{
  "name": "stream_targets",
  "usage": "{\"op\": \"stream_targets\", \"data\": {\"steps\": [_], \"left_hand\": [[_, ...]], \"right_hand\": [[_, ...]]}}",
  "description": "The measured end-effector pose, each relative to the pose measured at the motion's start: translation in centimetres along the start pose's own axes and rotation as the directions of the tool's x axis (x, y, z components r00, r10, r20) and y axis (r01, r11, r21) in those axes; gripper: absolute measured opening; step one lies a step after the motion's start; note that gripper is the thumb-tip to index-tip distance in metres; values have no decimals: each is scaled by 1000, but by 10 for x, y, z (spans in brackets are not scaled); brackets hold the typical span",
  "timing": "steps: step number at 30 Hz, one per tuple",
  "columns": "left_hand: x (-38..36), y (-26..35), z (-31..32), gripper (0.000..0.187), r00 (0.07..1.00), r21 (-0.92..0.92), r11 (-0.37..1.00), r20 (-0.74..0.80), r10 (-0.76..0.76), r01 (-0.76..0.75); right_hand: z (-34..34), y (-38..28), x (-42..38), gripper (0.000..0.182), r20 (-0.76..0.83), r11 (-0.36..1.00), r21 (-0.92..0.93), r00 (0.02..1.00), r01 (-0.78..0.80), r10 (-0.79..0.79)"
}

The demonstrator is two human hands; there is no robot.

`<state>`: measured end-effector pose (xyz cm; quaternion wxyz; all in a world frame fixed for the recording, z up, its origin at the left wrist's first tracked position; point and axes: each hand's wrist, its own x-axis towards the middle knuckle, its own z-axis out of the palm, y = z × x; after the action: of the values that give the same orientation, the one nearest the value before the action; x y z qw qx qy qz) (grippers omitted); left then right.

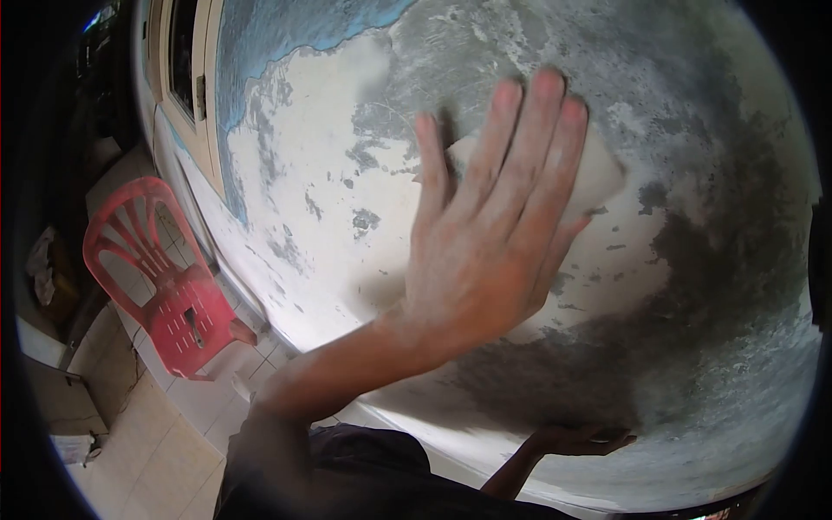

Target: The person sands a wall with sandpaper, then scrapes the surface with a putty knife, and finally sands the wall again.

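Observation:
My left hand (485,234) lies against the wall (321,139) with its fingers stretched out and the back of the hand toward me. Under the fingers is a pale, squarish sheet of sandpaper (601,172), pressed to the wall; one corner sticks out on the right. The wall around it is patchy, with white filler, grey bare spots and a large dark smudge. Lower down, my right hand (581,440) is in shadow close to the wall, its fingers stretched out; I make out nothing held in it.
A red plastic chair (160,277) stands on the tiled floor (165,451) at the left, with a small dark tool (193,328) on its seat. A framed window (195,95) and blue paint (295,35) are at the upper left of the wall.

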<state>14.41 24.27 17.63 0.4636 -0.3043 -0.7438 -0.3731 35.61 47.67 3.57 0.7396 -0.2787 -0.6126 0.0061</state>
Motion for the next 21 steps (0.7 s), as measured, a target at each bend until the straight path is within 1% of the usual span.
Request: {"op": "stream_targets", "data": {"steps": [2,3,5,6,7,10,11,14,15,17,20,21], "left_hand": [[-24,10,8,59,996,-23,999,83,-26,28],[-43,14,12,82,996,-145,986,54,-71,79],[-44,8,11,84,999,-85,996,51,-21,25],[-44,6,12,84,999,-57,998,50,-4,7],[-32,3,10,83,1000,-40,999,15,19,-18],[-7,-4,6,60,997,51,996,-22,79,-78],[-10,4,10,80,998,-46,999,-69,-5,2],[-52,17,24,80,998,-154,986,-1,-65,64],[-53,15,26,79,999,-142,989,-4,-48,47],[-52,14,23,78,1000,-129,991,0,-23,23],[-15,7,8,77,999,-31,1000,-34,5,-6],[-10,6,7,78,999,-29,1000,-52,2,-4]], "right_hand": [[3,0,-1,60,-18,999,36,999,-30,31],[4,0,-1,60,-16,1000,5,1000,-19,19],[0,2,-1,61,-3,997,-74,1000,6,-7],[-4,3,-2,61,2,997,-73,1000,4,-4],[-8,6,-1,61,11,997,-72,1000,7,-6],[-7,10,-4,61,20,999,-40,1000,-2,2],[-4,10,-3,61,18,1000,-24,1000,-5,5],[0,5,-1,62,23,1000,-15,1000,-16,17],[-1,3,-1,62,24,999,-23,999,-24,24],[-2,5,-1,63,43,1000,-21,999,12,-11],[-5,-5,3,63,32,999,-26,999,28,-28],[-7,-10,6,62,22,999,-26,999,28,-28]]}}
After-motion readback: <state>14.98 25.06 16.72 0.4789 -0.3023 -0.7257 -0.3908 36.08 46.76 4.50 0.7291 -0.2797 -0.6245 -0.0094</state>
